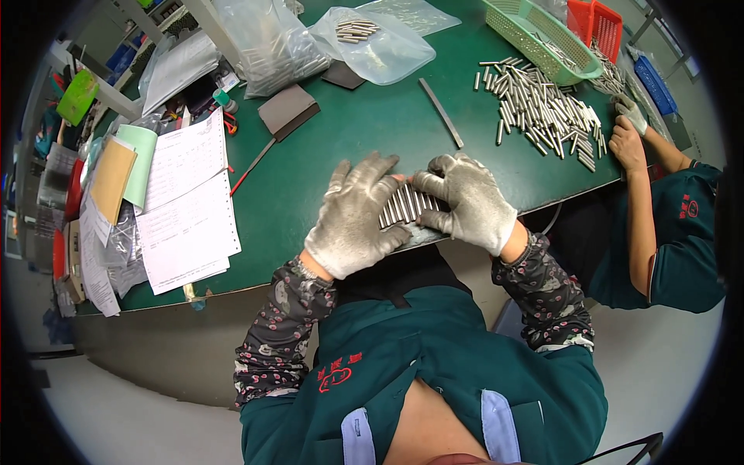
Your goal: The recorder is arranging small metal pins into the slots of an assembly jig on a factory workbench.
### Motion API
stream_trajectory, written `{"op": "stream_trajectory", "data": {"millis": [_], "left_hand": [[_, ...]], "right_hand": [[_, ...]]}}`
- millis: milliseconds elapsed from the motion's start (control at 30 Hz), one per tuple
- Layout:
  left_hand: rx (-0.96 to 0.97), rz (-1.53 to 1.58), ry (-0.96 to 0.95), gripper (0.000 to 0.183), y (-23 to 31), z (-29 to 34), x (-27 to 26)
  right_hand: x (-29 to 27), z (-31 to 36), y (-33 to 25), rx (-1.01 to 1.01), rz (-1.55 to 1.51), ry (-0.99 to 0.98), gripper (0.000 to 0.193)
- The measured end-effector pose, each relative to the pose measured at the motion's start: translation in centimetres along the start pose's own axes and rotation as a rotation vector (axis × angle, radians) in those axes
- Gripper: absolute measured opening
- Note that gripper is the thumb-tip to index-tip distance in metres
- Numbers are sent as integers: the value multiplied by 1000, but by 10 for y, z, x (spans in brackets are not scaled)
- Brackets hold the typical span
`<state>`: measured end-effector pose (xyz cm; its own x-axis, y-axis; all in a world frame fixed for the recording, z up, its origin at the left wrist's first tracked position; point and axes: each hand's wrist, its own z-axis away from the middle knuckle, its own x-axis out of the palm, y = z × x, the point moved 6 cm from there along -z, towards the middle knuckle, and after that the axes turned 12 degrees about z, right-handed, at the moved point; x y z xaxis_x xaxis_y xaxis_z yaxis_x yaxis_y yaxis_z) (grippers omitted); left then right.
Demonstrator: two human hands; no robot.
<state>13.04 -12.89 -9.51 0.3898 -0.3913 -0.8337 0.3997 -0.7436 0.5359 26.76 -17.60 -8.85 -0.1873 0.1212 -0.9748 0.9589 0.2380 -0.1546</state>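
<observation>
A row of short, shiny metal pins (404, 205) lies side by side at the near edge of the green table. My left hand (350, 217), in a grey-white work glove, cups the row's left end, thumb on the near side and fingers on the far side. From the right, my gloved right hand (469, 200) closes on the other end, its fingers bent around the pins. The fingertips of both hands nearly meet beyond the row. My palms hide part of the outer pins. A flat metal bar (441, 113) lies beyond my hands.
To the right is a loose heap of metal pins (542, 108), with a green basket (535, 39) and red basket (595, 27) behind. A co-worker's hands (629, 136) are beside it. Papers (186, 201), a red-handled tool (252, 167), dark blocks (288, 111) and plastic bags (271, 46) lie left and far.
</observation>
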Motion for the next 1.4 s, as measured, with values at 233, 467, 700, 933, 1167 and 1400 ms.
{"op": "stream_trajectory", "data": {"millis": [233,467,700,933,1167,1400], "left_hand": [[-132,-233,41,100,-35,50,-20],[-197,-302,-32,95,-25,41,7],[-223,-212,57,72,-14,21,6],[-133,-203,78,69,-14,24,10],[-206,-194,63,95,-20,47,-12],[-301,-250,50,94,-34,72,-24]], "right_hand": [[-2,23,12,-3,-40,152,61],[0,31,19,65,-53,184,51],[3,32,21,60,-47,210,49],[3,33,21,57,-56,207,51],[10,33,-5,-172,103,70,75],[25,18,-31,-227,110,-1,87]]}}
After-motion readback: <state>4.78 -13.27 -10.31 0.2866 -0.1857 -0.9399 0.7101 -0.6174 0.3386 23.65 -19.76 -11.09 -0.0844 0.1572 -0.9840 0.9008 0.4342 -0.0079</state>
